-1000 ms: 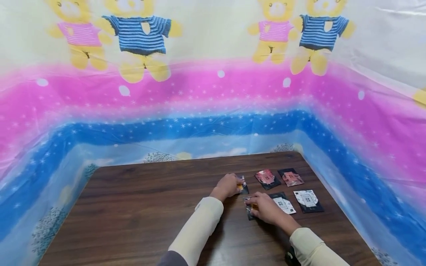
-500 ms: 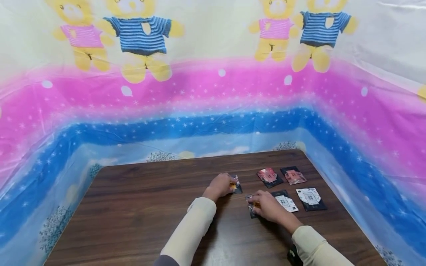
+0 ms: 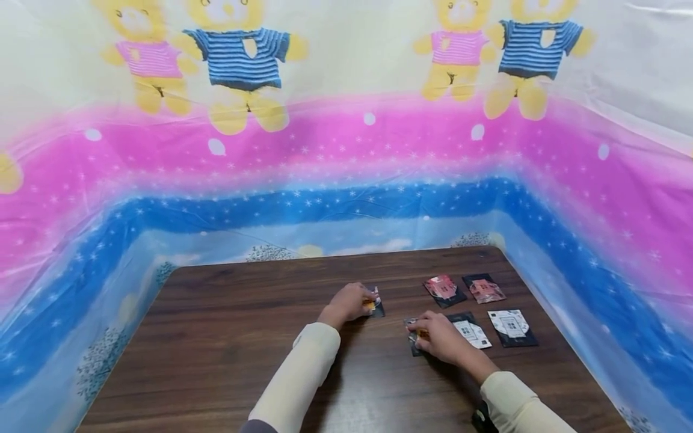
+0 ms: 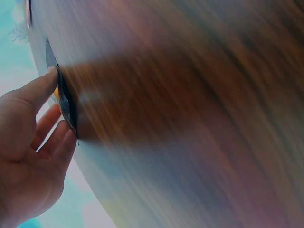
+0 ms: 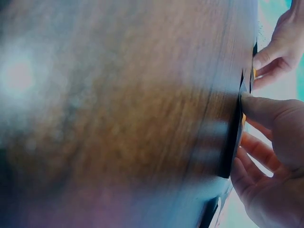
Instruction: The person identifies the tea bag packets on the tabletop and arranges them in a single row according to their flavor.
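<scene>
My left hand (image 3: 349, 302) pinches a small flat packet (image 3: 378, 307), dark with a pale and orange print, close to the tabletop. In the left wrist view its thumb (image 4: 45, 85) and fingertips are at the packet's edges. Nearer to me, my right hand (image 3: 444, 338) grips a similar dark packet (image 3: 412, 346) with an orange patch between thumb and fingers. That packet lies on or just above the table; its printed face is mostly hidden by the fingers. Directly right of this hand lies a black-and-white packet (image 3: 472, 332), partly covered by it.
Two red-and-black packets (image 3: 443, 291) lie at the back right of the brown wooden table (image 3: 227, 337). Another white-and-black packet (image 3: 511, 326) is in front of them, near the right edge. A patterned cloth (image 3: 346, 204) hangs around the table's far sides.
My left hand has slid left along the table with its packet, away from the red packets. The right hand stays in nearly the same place with its packet. The head view has shifted slightly.
</scene>
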### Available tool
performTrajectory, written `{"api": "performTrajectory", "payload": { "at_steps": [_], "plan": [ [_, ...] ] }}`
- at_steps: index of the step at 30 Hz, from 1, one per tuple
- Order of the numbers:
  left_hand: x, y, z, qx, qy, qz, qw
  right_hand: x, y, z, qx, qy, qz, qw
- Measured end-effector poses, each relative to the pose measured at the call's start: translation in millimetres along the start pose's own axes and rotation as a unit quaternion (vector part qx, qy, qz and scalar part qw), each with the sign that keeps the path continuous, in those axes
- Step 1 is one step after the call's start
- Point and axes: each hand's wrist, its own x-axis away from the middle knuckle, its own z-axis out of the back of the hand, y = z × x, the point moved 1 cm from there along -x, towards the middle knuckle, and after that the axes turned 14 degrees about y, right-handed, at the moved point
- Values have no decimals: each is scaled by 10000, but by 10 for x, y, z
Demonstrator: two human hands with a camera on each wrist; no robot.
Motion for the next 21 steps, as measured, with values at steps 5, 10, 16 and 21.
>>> {"api": "performTrajectory", "payload": {
  "at_steps": [5,10,16,21],
  "plan": [
    [103,-130,76,428,47,154,9990,9,-13,14,-130,13,-17,9999],
    [183,-234,108,919,82,444,9947,28,-18,29,-278,16,4,9996],
    [241,-332,168,1186,124,734,9902,19,-1,16,-314,15,113,9994],
    [293,-431,182,1096,153,773,9908,21,17,0,-262,-4,151,9995]
  ]
}}
